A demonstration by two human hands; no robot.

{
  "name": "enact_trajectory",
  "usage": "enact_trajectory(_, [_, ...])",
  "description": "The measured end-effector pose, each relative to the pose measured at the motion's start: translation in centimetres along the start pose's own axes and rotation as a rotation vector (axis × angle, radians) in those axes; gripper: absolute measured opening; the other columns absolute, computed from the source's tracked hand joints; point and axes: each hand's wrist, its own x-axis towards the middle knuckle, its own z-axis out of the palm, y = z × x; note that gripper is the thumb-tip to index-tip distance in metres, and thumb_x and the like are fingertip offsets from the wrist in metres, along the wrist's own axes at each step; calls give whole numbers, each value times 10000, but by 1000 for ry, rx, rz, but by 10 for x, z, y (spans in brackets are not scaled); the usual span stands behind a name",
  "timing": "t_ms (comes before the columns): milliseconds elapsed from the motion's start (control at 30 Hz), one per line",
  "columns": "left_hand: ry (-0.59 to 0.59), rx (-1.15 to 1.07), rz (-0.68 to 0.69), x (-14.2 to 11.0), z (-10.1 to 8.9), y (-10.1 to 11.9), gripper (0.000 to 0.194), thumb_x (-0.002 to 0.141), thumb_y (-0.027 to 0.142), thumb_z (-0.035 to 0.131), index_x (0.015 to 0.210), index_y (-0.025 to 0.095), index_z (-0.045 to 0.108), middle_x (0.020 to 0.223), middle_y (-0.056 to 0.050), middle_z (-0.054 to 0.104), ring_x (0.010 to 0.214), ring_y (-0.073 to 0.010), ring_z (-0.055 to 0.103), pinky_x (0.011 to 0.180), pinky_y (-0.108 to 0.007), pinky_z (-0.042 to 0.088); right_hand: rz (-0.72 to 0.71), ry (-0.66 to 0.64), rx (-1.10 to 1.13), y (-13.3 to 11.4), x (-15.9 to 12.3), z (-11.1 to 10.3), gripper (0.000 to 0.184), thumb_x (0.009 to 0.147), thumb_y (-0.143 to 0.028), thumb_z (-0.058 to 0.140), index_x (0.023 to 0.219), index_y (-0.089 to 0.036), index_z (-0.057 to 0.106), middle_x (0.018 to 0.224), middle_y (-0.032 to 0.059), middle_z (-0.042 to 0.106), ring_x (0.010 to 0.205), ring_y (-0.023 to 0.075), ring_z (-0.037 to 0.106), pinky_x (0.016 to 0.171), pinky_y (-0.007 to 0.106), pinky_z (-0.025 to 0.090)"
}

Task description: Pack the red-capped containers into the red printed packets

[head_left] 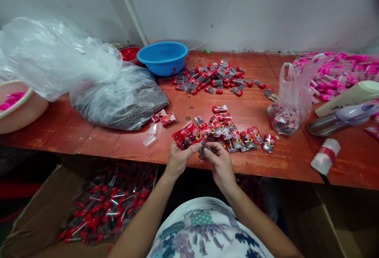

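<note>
Over the front edge of the table, my left hand (181, 158) pinches red printed labels (187, 135) that fan out above its fingers. My right hand (218, 160) meets it, fingers closed on a small clear piece with dark contents (203, 148); the fingers partly cover it, and its exact kind is unclear. Just beyond my hands lie several small red-labelled packs (237, 139) with dark contents. Left of the labels are two clear plastic tubes (150, 141) and a few folded red labels (168, 120).
A blue basin (161, 62) stands at the back, beside a heap of red-capped tubes (219, 78). A big plastic bag of dark beads (124, 104) sits left. On the right are a small plastic bag (288, 110), bottles (328, 122) and pink-capped tubes (349, 68). Below is a cardboard box (38, 218).
</note>
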Motion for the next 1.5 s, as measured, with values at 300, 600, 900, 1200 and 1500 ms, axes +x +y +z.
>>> enact_trajectory(300, [200,-80,93,5,5,-5,691,499,87,832,1140,230,617,920,-7,728,822,-166,680,797,-271,518,-293,47,-193,-2,4,-4,228,714,-242,751,896,-225,614,832,-31,635,757,123,610,702,262,513])
enact_trajectory(600, [204,-76,36,4,4,3,581,504,71,821,1042,199,646,952,-15,722,829,-167,673,796,-283,520,-174,46,-123,0,1,-4,251,726,-285,740,918,-209,598,795,-20,656,669,113,611,591,243,529])
enact_trajectory(900, [106,0,-33,-2,2,0,280,546,99,809,796,132,686,741,-10,706,679,-142,639,738,-268,513,-248,19,-216,1,3,-3,225,756,-276,708,959,-238,619,770,-29,625,677,119,594,636,258,525])
enact_trajectory(1200, [50,-20,-145,2,4,2,322,558,112,807,865,122,709,838,-47,732,766,-178,669,798,-301,516,-356,-166,-572,-13,17,-17,420,787,-303,670,1202,-338,613,919,0,523,806,148,547,746,284,494])
enact_trajectory(1500, [114,-244,-279,15,5,-14,276,629,146,773,895,112,707,922,-104,735,822,-220,692,784,-337,553,-436,137,-599,-36,46,-54,394,791,-348,650,1176,-270,629,954,25,593,856,183,564,810,339,467])
